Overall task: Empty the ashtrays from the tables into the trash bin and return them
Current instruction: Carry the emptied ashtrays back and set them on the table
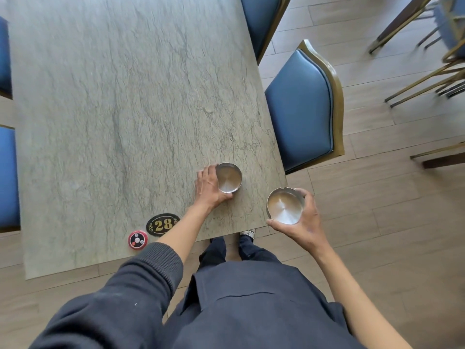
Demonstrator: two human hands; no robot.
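Head view looks straight down for me now, over a grey veined table [113, 109] with blue padded chairs [302, 107] drawn up along its right side. Two round metal ashtrays are in play, both shiny steel, both looking clean inside, brushed bottoms catching the light. I've got the first ashtray [228, 178] sitting on the tabletop near the right front corner, and the left hand [208, 186] wrapped against its left side, fingers curled round the far rim, thumb [227, 196] pressed at the near rim, so that hand is clamped on it. The second ashtray [285, 206] has small notches showing on its upper rim; it's up off the table, just past the table's front right corner, over the wooden floor [377, 222]. The right hand [305, 222] cradles it from the right and below, fingertips [300, 192] hooked over the top edge, thumb [273, 224] under the near edge, closed firmly round it. Near the table's front edge I see an oval black plate [163, 224] numbered 28 and, just beside it, a red and black round call button [138, 239]. Dark sleeve [141, 278] on the left arm is pushed up the forearm.
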